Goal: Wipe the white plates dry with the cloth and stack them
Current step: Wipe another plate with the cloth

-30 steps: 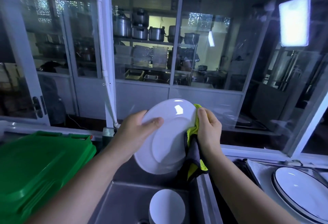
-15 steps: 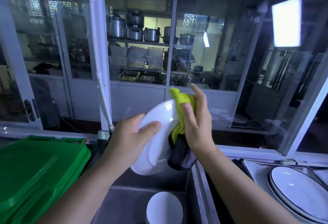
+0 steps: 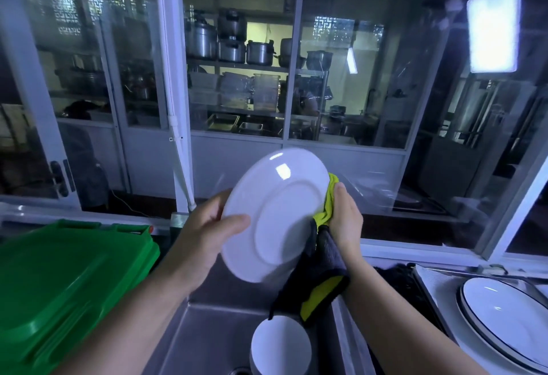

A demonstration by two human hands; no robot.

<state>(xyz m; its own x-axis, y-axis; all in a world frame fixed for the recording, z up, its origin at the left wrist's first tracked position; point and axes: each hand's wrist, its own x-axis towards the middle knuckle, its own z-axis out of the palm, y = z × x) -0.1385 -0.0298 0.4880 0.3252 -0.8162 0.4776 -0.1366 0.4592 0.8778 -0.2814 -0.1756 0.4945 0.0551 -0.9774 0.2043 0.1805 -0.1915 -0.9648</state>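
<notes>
A white plate is held up over the sink, tilted with its underside and foot ring toward me. My left hand grips its left rim, thumb across the underside. My right hand holds a yellow-green and dark grey cloth against the plate's right edge; the cloth's lower part hangs down. The far face of the plate is hidden. More white dishes stand in the sink below. A stack of white plates with dark rims lies at the right.
A steel sink lies below my hands. A green plastic bin lid fills the lower left. Glass partition windows stand close behind, with a white pipe running down. A steel tray edge borders the stacked plates.
The plate has turned from nearly edge-on to show its underside. My right hand with the cloth dropped from the plate's top edge to its right rim.
</notes>
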